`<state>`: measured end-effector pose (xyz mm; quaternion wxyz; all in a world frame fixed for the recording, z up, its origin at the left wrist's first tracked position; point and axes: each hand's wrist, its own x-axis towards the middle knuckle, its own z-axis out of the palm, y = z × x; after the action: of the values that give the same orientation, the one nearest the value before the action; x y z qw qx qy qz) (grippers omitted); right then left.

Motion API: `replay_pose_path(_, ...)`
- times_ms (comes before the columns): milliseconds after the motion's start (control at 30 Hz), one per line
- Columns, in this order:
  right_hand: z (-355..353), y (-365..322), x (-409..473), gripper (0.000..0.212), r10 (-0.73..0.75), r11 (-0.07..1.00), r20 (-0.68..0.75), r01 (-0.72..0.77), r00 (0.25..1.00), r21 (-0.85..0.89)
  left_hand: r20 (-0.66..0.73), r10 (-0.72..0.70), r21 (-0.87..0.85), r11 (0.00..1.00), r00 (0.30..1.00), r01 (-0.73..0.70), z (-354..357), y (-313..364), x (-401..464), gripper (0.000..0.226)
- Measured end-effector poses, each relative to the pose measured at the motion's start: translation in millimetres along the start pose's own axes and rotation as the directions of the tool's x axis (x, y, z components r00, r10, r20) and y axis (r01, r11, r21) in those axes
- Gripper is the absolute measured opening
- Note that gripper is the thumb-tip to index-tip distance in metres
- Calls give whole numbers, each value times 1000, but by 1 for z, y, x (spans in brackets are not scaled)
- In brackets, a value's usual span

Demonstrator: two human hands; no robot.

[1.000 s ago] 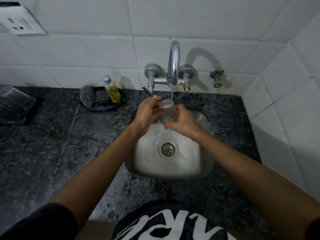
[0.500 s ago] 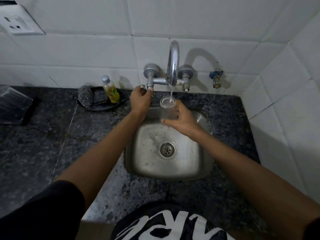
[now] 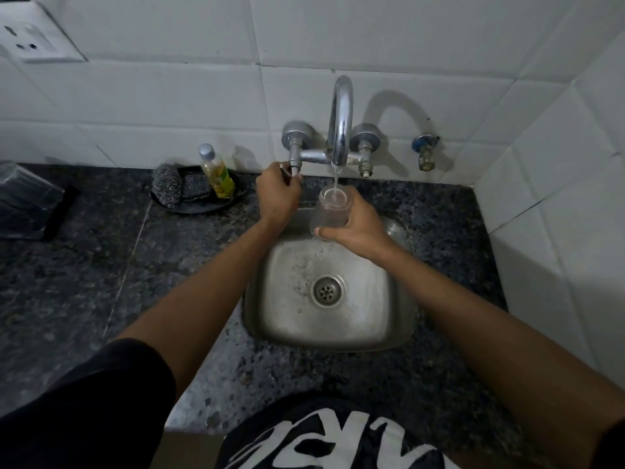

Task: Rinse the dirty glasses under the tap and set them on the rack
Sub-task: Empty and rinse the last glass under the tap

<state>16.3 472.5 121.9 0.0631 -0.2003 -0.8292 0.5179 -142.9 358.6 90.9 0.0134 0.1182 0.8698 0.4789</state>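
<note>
A clear drinking glass stands upright under the chrome tap, and a thin stream of water falls into its mouth. My right hand is wrapped around the glass from the right, above the back of the steel sink. My left hand is closed around the tap's left handle, just left of the glass. No rack is in view.
A dark dish at the back left holds a steel scrubber and a small bottle of yellow liquid. A clear plastic container sits at the far left. The speckled dark counter surrounds the sink; a tiled wall rises on the right.
My left hand has left the glass and taken hold of the tap's left handle. The glass stays under the spout in my right hand, and the water stream looks thinner.
</note>
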Motion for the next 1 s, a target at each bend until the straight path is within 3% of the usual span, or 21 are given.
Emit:
replay_pose_path(300, 1, -2, 3, 69, -72, 997, -5, 72, 997, -39, 64, 173, 233, 955, 983, -183, -2, 11, -11, 17)
replay_pose_path(633, -5, 4, 3, 69, -98, 994, -75, 94, 992, -57, 112, 213, 291, 927, 971, -237, -10, 12, -14, 24)
replay_pose_path(900, -12, -2, -3, 67, -123, 992, -179, 119, 976, -32, 127, 301, 135, 939, 945, -317, -32, 3, -35, 59)
replay_pose_path(1000, -12, -5, -7, 68, -149, 989, -231, 145, 961, -34, 123, 357, 95, 925, 926, -369, -39, 1, -49, 61)
